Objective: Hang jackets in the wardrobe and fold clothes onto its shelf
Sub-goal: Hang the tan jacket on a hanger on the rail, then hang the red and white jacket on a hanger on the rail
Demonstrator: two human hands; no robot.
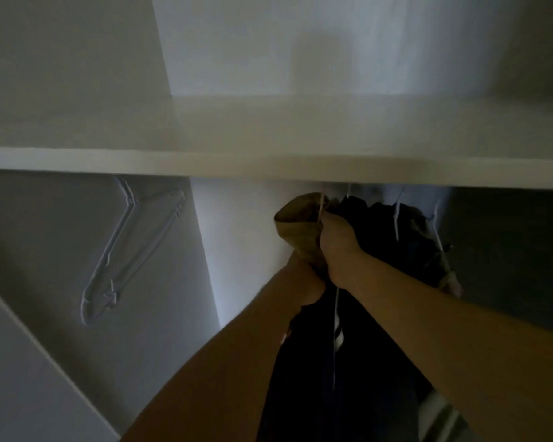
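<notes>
1. The view looks up into a white wardrobe (pixel 243 250), pretty dim, with its shelf (pixel 268 161) running across the whole frame above the hanging space.
2. Both of the person's arms reach in under that shelf, toward the middle-right.
3. The right hand (pixel 340 247) is curled tight into a fist, gripping the top of a dark jacket (pixel 348 362) together with what looks like the neck of a white hanger (pixel 320 209) poking up out of the fist. Fingers are pressed together around the bunch, none spread.
4. The left hand (pixel 304 282) sits just below and to the left of the right one, touching it, and grips fabric too. Its fingers are mostly hidden behind the cloth, so it's hard to say exactly how they lie, but they wrap into the material.
5. The dark jacket hangs straight down from the two hands, between the forearms, down to the bottom edge of the frame. A thin white line runs down its front; can't tell if that's a zip or a cord.
6. A tan garment (pixel 296 228) bulges out just left of the right fist, up close under the shelf.
7. More dark clothes (pixel 409 237) hang right behind the hands, on white hanger hooks going up behind the shelf edge.
8. Off to the left, well apart from the hands, a bunch of bare white hangers (pixel 125 250) hangs tilted against the side panel.
</notes>
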